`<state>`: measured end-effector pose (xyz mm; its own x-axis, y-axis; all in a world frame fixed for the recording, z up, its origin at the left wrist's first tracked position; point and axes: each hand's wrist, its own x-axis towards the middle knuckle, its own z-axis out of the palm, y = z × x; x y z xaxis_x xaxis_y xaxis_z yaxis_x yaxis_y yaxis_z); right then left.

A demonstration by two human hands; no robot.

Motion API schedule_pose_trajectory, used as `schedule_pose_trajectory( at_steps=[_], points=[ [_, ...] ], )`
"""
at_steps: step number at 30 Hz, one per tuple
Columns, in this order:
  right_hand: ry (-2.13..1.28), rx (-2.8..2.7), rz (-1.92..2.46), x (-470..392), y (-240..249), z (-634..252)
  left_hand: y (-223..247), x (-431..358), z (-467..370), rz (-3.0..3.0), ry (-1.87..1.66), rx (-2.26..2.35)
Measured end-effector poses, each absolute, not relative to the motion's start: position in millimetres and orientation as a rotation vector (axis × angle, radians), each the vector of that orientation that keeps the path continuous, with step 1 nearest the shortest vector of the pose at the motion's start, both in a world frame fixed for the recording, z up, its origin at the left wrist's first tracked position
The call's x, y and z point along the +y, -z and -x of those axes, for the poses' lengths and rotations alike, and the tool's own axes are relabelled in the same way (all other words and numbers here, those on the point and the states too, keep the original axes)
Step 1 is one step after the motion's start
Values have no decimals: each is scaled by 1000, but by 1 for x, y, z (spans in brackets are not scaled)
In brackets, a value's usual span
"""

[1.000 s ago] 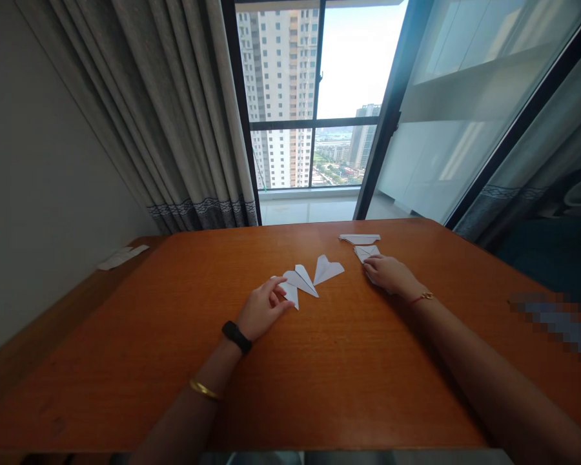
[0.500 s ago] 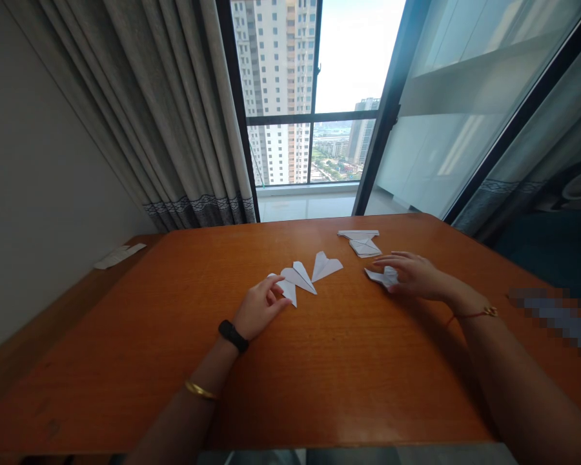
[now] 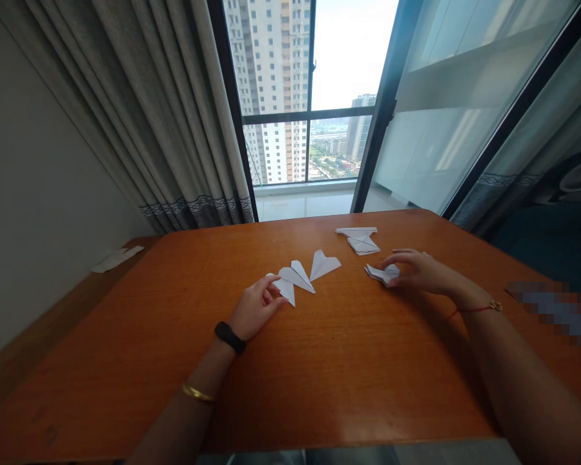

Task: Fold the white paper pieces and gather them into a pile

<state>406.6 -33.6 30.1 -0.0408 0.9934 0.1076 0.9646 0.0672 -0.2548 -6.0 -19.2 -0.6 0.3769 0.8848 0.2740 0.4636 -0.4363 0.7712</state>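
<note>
Three white paper planes lie on the orange-brown wooden table. My left hand rests at the leftmost plane, its fingers curved and apart over that plane's left edge. Beside it are a middle plane and a right plane. My right hand has its thumb and fingers around the right end of a small folded white paper. Behind that paper lie a flat folded strip and a folded paper square.
At the far left, white paper pieces lie on a ledge by the wall. A blurred-out flat object is at the table's right side. Grey curtains and a window stand behind the table.
The view has shifted slightly. My right hand's fingers have come closer together around the small folded paper. My left hand has hardly moved.
</note>
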Motion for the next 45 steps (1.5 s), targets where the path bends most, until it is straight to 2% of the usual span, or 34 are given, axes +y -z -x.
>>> schedule_pose_trajectory(
  at_steps=[6,10,15,19,25,31,35,38,42,45],
  points=[
    [-493,-2149,1887,-25,-17,-410,-1,-20,6,-2104,-904,1157],
    [-533,-2105,1842,-15,-1,-413,-1,-20,6,-2120,-894,1171],
    [-495,-2067,1788,-12,5,-414,-2,-20,7,-2137,-896,1159],
    [-451,-2066,1777,-20,-8,-414,-2,-21,7,-2150,-890,1159],
    [-107,-1933,1764,10,-27,-420,1,-22,4,-2150,-901,1121],
    [-244,-2233,1928,61,-3,-399,2,-21,4,-2093,-923,1126],
    [-262,-2189,2039,54,9,-401,4,-19,5,-2057,-970,1120],
    [-151,-2110,2065,40,3,-398,3,-20,4,-2062,-973,1117],
    [100,-1888,2000,15,-13,-355,-1,-23,3,-2114,-940,1141],
    [25,-1976,1760,-6,-15,-301,0,-23,4,-2176,-917,1233]
  ],
)
